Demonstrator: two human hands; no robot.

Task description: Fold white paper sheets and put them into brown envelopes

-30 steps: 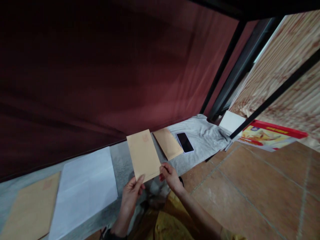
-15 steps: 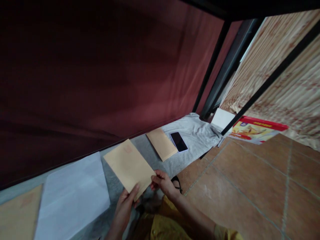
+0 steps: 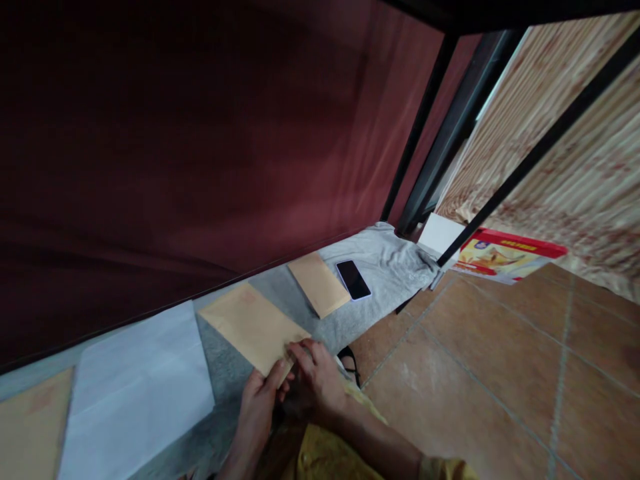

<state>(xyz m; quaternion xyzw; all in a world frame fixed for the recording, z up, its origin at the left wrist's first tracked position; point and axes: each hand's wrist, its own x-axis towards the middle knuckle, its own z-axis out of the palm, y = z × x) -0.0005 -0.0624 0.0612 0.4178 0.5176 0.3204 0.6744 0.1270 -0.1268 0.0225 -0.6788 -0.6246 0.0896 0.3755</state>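
Note:
A brown paper envelope (image 3: 253, 327) with a faint red print near its far end is held above the grey cloth. My left hand (image 3: 263, 393) grips its near edge, thumb on top. At the near right corner, my right hand (image 3: 315, 370) has its fingers bent over the edge, pressed on the paper. What the fingertips do underneath is hidden. Farther right lies a second brown envelope (image 3: 319, 283), with a dark-screened phone (image 3: 353, 280) beside it.
White paper (image 3: 137, 387) lies on the left, and another brown envelope (image 3: 35, 427) is at the far left. Grey cloth (image 3: 390, 250) covers the long surface along a dark red curtain (image 3: 280, 167). Black metal bars (image 3: 530, 150) rise at right, near a red and yellow box (image 3: 507, 257) on the tiled floor.
My right hand has moved left along the near edge, closer to my left hand. The envelope has tilted flatter and lower. The view has shifted slightly.

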